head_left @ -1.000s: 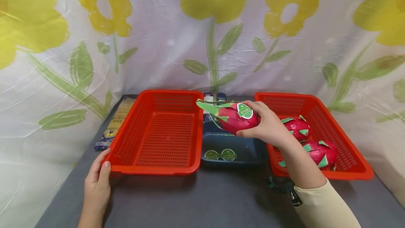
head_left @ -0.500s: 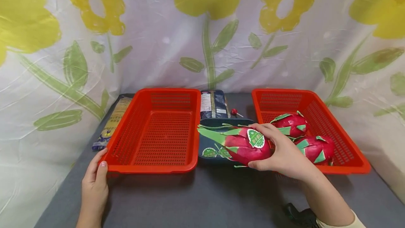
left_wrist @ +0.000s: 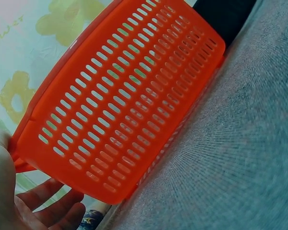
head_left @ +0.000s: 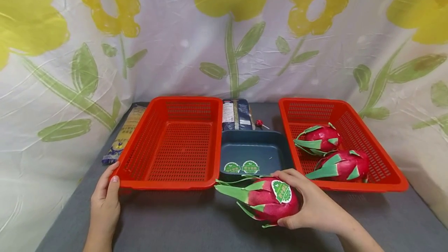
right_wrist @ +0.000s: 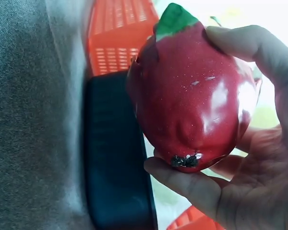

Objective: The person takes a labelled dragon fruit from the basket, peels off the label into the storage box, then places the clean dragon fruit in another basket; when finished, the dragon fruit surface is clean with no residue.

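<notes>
My right hand (head_left: pixel 311 205) grips a dragon fruit (head_left: pixel 262 197) above the grey cloth, in front of the dark blue tray (head_left: pixel 283 147). Its green leaf tips point left, and a round green-and-white sticker shows on top. Seen from the right wrist, thumb and fingers (right_wrist: pixel 192 189) wrap the pink-red fruit (right_wrist: pixel 192 100). At the near left corner of the left red basket (head_left: pixel 168 186), my left hand (head_left: pixel 106 201) holds the rim, with thumb and fingers around it in the left wrist view. The mesh inside this basket is bare.
Two more dragon fruits (head_left: pixel 319 138) lie in the right red basket (head_left: pixel 378 186). Two round stickers (head_left: pixel 250 167) show in the tray. Behind it are a dark packet (head_left: pixel 238 114) and a red lollipop (head_left: pixel 259 123). A yellow packet (head_left: pixel 122 137) lies left of the left basket.
My right hand has brought the dragon fruit from above the tray down and nearer to me, in front of it. The tray's inside now shows. My left hand stays at the basket corner.
</notes>
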A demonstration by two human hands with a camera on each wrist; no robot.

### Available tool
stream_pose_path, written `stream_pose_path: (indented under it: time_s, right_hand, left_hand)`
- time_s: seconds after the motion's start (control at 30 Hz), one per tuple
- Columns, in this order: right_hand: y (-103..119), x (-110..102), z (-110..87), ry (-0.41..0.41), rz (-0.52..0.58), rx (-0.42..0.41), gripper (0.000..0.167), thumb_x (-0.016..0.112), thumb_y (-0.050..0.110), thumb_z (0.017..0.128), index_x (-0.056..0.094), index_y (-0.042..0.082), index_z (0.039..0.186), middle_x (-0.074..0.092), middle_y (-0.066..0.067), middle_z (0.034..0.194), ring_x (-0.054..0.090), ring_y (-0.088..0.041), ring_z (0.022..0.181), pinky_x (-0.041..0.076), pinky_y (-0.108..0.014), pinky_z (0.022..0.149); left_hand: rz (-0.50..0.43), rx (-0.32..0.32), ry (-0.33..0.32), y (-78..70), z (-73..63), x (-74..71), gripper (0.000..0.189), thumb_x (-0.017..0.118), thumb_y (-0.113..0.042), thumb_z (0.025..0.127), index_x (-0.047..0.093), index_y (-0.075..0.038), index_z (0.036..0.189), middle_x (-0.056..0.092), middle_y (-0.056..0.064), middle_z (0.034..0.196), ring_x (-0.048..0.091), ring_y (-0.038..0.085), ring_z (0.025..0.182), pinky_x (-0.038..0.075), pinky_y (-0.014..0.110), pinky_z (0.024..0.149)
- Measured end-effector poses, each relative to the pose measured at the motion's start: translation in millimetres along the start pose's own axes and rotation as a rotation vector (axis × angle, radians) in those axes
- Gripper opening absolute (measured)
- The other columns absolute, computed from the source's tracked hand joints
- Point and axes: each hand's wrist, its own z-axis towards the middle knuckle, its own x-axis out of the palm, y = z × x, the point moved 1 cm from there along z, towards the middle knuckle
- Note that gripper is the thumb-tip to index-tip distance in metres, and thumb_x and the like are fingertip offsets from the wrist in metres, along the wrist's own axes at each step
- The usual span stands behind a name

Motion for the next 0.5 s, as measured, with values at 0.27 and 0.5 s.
stream_pose_path:
  time_s: [0.27, 0.5]
  right_hand:
    - [-15, 9, -2.5, 0.02, -0.015, 0.062, 0.087, 0.097, 0.029, 0.064, 0.057, 0.023, 0.141, 0.051, -0.002, 0.132, 0.047, -0.036, 0.122, 0.06, -0.03, 0.072]
    - [-27, 30, 14.7, 0.01, -0.08, 0.079, 0.089, 0.097, 0.031, 0.064, 0.057, 0.024, 0.142, 0.052, 0.003, 0.131, 0.049, -0.029, 0.121, 0.059, -0.028, 0.073]
  left_hand:
    - [-0.049, 0.022, 0.003, -0.7, -0.1, 0.0, 0.041, 0.049, -0.017, 0.109, 0.055, -0.014, 0.149, 0.05, 0.0, 0.151, 0.05, 0.009, 0.127, 0.041, 0.01, 0.098]
    - [-0.082, -0.011, -0.002, -0.5, -1.1, 1.0, 0.041, 0.049, -0.017, 0.109, 0.056, -0.016, 0.149, 0.054, -0.001, 0.146, 0.057, 0.007, 0.115, 0.048, 0.01, 0.086]
